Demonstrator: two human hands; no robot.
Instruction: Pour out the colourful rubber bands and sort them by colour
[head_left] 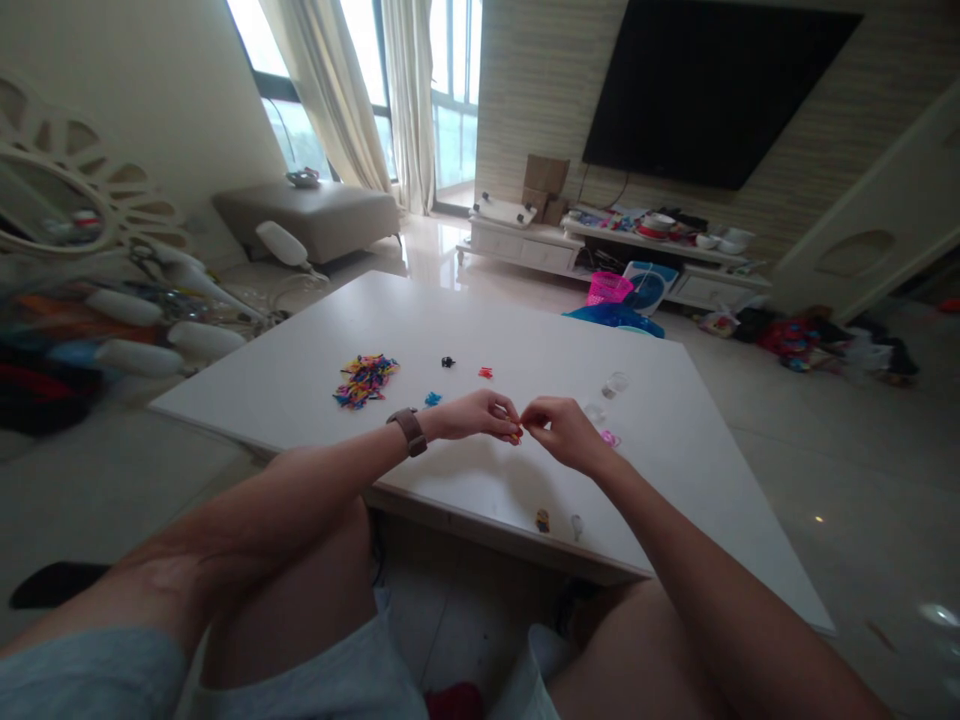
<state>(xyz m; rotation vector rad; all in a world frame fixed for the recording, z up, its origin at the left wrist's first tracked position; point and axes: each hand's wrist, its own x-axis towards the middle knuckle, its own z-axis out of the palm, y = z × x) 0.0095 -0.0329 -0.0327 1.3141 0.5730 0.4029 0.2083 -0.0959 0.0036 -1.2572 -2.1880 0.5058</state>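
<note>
Above the white table, my left hand pinches small orange pieces, too small to name their kind. Touching or nearly touching it, my right hand has its fingertips pressed together at the same spot; what they grip is hidden. Left of the hands lies a pile of small multicoloured pieces. Smaller groups lie apart: black pieces, red pieces and blue pieces. Pink pieces sit just beyond my right wrist, by a clear container.
Another clear container stands farther right. Near the front edge are a small yellow-and-dark figure and a small clear item. Beyond the table are a pink basket, a low cabinet and a padded bench.
</note>
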